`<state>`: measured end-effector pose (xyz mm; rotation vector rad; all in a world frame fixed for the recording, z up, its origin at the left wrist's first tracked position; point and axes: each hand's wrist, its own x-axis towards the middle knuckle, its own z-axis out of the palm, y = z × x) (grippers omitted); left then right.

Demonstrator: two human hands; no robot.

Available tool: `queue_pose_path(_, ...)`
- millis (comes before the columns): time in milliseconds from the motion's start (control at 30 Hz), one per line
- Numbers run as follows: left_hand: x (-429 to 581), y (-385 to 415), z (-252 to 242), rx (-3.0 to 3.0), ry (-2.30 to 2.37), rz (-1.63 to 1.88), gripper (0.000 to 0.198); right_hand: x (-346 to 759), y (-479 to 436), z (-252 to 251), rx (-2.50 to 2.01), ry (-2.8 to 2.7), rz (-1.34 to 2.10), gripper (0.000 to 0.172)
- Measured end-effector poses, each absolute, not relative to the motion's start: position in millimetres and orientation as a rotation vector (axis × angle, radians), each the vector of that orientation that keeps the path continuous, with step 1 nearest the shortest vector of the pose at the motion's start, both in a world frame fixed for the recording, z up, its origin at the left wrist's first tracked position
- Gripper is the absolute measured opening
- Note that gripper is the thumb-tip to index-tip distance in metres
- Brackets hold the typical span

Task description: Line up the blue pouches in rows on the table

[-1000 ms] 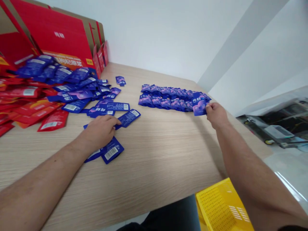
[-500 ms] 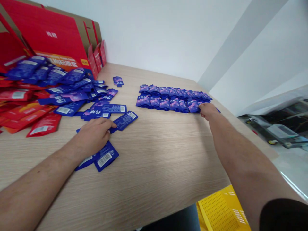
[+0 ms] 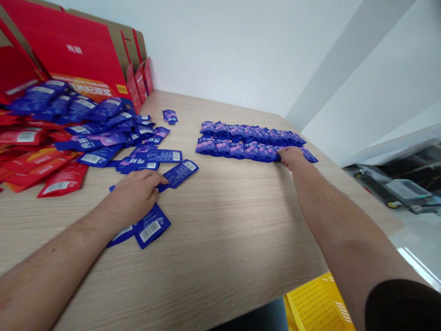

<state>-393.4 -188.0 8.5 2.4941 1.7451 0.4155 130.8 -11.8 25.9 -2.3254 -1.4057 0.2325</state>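
Right hand (image 3: 292,156): fingers bunched together at the near row of blue packets (image 3: 237,150), toward its right end; any packet pinched within, impossible to make out. Left hand (image 3: 138,191): fingers curled over loose blue packets (image 3: 181,174), fingertip against one; grip beneath hidden. Behind the near row: far row (image 3: 255,133). Further left: blue-and-red heap (image 3: 82,142), before red carton (image 3: 76,39). Support: wooden table (image 3: 220,230).

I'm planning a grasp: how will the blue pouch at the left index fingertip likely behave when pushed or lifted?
The blue pouch lies flat, so pushing would probably slide it rather than roll it. It may flex or sag when lifted, since the piled pouches look rumpled. It is likely light, being small beside the left hand.
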Motion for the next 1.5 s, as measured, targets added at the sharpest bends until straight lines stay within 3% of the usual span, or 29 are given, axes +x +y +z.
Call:
queue_pose_path(167,-393,-188,9,2.503,1.750,0.400,0.043,126,-14,21,-2.217,-1.261,0.364,0.012)
queue_pose_path(433,-388,-190,13,2.491,1.780,0.352,0.043,98,-65,39,-2.087,-1.189,0.187,0.013)
queue_pose_path(667,-384,-193,18,2.489,1.764,0.323,0.043,20,-116,38,-1.766,-1.679,0.518,0.015)
queue_pose_path(767,-383,-193,18,2.471,1.773,0.317,0.042,-30,-128,32,-1.552,-2.074,0.447,0.024)
queue_pose_path(900,-383,-191,19,2.487,1.776,0.299,0.041,-102,-129,23,-1.142,-2.421,0.224,0.054)
queue_pose_path(1000,-384,-190,21,2.484,1.751,0.298,0.041,-143,-121,18,-1.088,-2.579,0.195,0.070)
queue_pose_path(1333,-381,-191,25,2.466,1.693,0.383,0.037,-164,-117,17,-0.969,-2.675,0.070,0.054)
queue_pose_path(1500,-381,-192,26,2.435,1.651,0.420,0.041,-160,-120,18,-0.934,-2.696,0.092,0.058)
